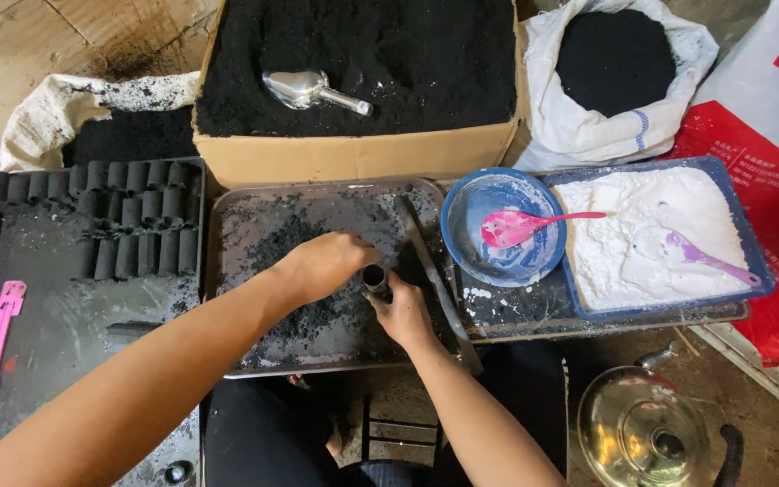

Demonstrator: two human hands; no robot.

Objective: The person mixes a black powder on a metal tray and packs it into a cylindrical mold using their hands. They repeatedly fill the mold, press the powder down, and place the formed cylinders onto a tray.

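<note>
My right hand [403, 316] grips a small dark tube [375, 279] that stands upright on a metal tray [236, 209] dusted with black powder. My left hand [325, 264] hovers over the tube's top with fingers pinched together, apparently holding a little black powder. A dark metal rod [433, 271] lies diagonally across the tray's right side, just beside my right hand.
A cardboard box [353, 155] of black powder with a metal scoop [310, 89] stands behind. Rows of black cylinders [132, 221] and a pink tool [0, 332] lie at left. At right are a blue bowl [475, 194] with a pink spoon [520, 225], a blue tray [755, 261] of white powder with a purple spoon [705, 257], a sack [619, 126], a kettle [646, 428].
</note>
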